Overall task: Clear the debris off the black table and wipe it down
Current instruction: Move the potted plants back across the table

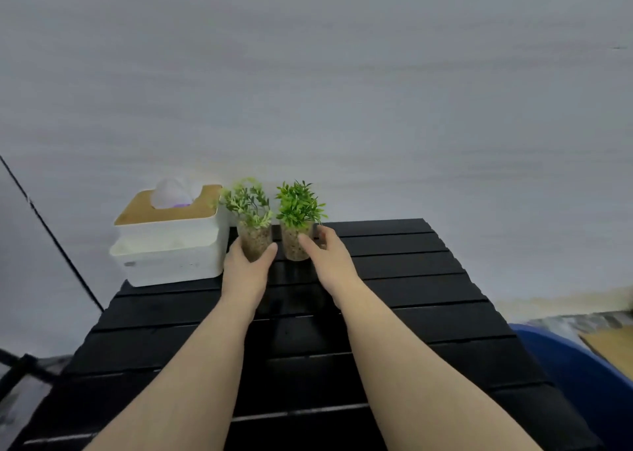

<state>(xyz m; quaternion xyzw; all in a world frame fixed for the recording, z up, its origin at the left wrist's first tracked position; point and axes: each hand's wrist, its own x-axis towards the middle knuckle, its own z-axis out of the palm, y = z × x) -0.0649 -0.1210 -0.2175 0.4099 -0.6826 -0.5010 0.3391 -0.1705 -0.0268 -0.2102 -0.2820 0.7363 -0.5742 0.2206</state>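
Two small potted plants stand side by side at the far edge of the black slatted table (428, 279). My left hand (245, 267) wraps around the left plant pot (254, 239), thumb on its right side. My right hand (330, 257) grips the right plant pot (294, 245), fingers curled around its right side and the thumb across its front. Both pots are speckled brown with green leafy sprigs on top and stand upright. No loose debris shows on the table's surface.
A white tissue box (168, 248) with a wooden lid and a tissue poking out sits at the table's far left corner, close to the left pot. A blue bin (582, 365) stands on the floor to the right. A grey wall rises behind.
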